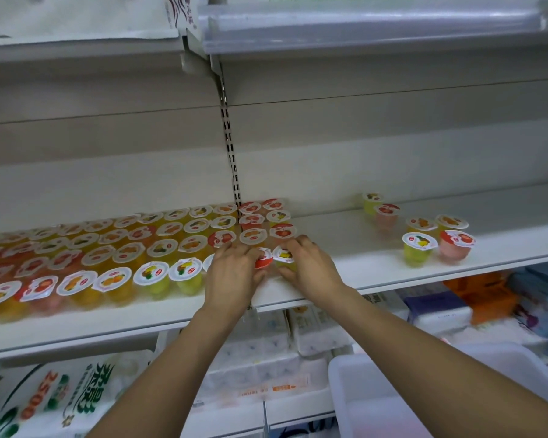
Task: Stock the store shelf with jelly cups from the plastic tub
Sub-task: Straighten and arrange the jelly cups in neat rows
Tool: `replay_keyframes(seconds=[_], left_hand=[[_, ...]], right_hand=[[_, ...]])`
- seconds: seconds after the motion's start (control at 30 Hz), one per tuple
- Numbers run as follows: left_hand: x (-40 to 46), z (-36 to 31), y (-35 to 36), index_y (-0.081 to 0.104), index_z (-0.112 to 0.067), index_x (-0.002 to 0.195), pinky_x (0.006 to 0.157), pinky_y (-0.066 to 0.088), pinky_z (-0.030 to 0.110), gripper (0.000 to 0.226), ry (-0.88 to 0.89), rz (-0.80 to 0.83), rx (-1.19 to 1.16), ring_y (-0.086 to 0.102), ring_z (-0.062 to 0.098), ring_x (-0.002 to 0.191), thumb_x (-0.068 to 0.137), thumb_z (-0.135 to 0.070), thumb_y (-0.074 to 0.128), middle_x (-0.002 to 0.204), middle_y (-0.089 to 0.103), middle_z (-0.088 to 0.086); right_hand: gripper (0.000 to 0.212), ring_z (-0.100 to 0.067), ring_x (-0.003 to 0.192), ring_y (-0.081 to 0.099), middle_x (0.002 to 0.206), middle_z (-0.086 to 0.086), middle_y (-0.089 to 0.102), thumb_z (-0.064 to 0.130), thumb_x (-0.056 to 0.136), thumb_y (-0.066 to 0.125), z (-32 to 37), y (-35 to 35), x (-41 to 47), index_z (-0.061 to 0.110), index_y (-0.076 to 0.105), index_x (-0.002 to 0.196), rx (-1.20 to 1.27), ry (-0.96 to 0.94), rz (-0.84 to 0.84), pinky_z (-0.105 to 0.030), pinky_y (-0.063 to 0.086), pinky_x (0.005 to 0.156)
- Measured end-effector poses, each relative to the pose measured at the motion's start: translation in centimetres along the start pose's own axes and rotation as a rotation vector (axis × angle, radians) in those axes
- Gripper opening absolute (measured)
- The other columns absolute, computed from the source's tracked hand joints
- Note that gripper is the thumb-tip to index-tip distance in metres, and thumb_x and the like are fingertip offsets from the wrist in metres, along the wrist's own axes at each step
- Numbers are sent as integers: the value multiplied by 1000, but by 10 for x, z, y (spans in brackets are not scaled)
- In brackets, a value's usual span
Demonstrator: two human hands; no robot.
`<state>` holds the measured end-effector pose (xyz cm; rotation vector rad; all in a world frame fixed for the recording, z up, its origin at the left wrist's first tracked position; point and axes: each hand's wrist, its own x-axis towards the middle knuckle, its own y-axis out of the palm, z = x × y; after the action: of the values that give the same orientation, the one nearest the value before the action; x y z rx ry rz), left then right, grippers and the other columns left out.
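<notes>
Red-lidded and yellow-lidded, two jelly cups sit side by side at the front middle of the white shelf (377,273): the left hand (231,273) curls its fingers round the red-lidded cup (264,260), and the right hand (310,267) grips the yellow-lidded cup (283,256) from the other side. Both cups stand at the right end of the packed rows of jelly cups (108,251), which fill the left stretch of the shelf in orange, yellow and red. Well apart to the right stands a loose cluster of six cups (424,232). A slotted metal upright (231,159) runs up the pale back panel behind the rows. Above hangs another shelf with a clear plastic price rail (370,30). Below lie wrapped tissue packs (266,352) and printed bags (45,399). The white plastic tub (339,390) shows at the lower right, beneath the right forearm.
</notes>
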<state>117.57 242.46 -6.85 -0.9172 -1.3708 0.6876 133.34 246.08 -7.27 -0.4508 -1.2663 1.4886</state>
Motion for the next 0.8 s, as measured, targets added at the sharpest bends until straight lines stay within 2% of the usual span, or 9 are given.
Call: replay_keyframes(seconds=[0.17,0.37,0.63,0.73,0.8], left_hand=[[-3,-4,-1,70,-18,107,93,42,33,30,-24,-15,10,60,22,97,82,-35,71,105,69,2],[-5,-5,1,69,-21,109,91,42,32,30,-37,-2,1,59,21,99,85,-38,68,107,69,0],[-2,3,0,60,-27,120,100,34,30,35,4,14,-40,52,18,112,90,-44,58,120,61,-4],[-1,7,0,50,-27,129,107,28,33,47,14,63,-26,46,20,120,88,-50,57,129,53,-2],[-2,7,-3,48,-23,130,105,33,38,57,3,37,-45,49,24,117,83,-50,64,128,54,2]], right_hand=[[45,-27,112,54,131,-7,46,28,90,62,1,-2,-6,18,47,132,43,16,19,-33,44,89],[52,-30,105,57,131,-8,41,19,87,66,3,4,-11,17,41,133,42,23,29,-34,46,84],[55,-27,105,58,127,-4,41,24,86,68,-3,4,-8,25,40,133,128,44,33,-34,49,88],[65,-24,113,54,131,-3,38,33,84,70,-1,1,-10,28,35,139,158,62,61,-34,48,94],[73,-21,120,48,135,-3,36,39,85,68,0,-6,-14,29,27,145,151,52,38,-35,47,96]])
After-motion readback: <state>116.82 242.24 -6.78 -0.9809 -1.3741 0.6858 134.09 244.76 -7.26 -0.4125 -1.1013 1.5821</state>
